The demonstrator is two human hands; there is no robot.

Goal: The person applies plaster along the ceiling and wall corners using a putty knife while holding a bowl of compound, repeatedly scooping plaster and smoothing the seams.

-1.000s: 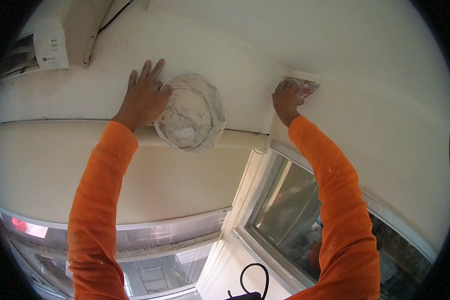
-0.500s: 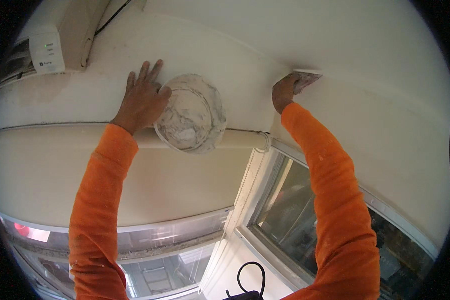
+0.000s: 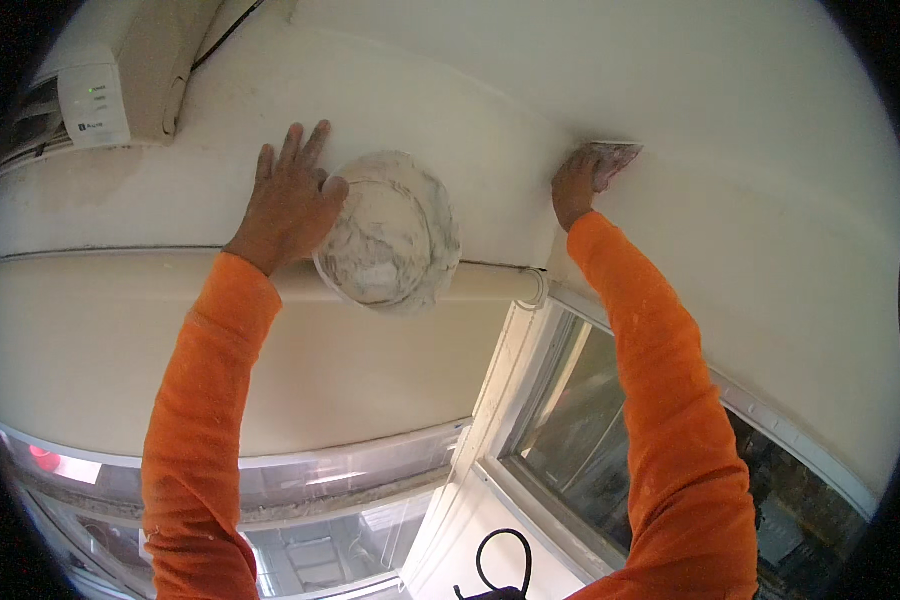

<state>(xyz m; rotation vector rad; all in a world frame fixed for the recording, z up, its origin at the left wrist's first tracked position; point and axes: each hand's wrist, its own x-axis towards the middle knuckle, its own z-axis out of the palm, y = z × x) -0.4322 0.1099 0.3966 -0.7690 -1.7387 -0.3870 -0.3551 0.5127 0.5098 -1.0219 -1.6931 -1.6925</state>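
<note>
My left hand (image 3: 288, 205) is raised at the wall, its fingers spread and pointing up. Its thumb lies over the upper left rim of a round white dish (image 3: 382, 235) smeared with greyish filler, and the dish is held between thumb and palm. Whether the fingertips touch the wall, I cannot tell. Further right and high up, my right hand (image 3: 574, 186) is closed around a filling knife (image 3: 613, 160) with a flat, filler-smeared blade. The blade's upper edge lies against the white surface near the corner where the wall and ceiling meet. The knife's grip is hidden in my fingers.
A pale roller blind (image 3: 220, 350) hangs below the dish, with a bead chain beside it. To the right stands a white-framed window (image 3: 570, 390). An air conditioner (image 3: 92, 105) is at the upper left. A black cord loop (image 3: 503, 560) shows at the bottom.
The knife and my right hand have shifted very slightly, the wrist a little to the right. My left hand and the dish have moved slightly right and down in the picture.
</note>
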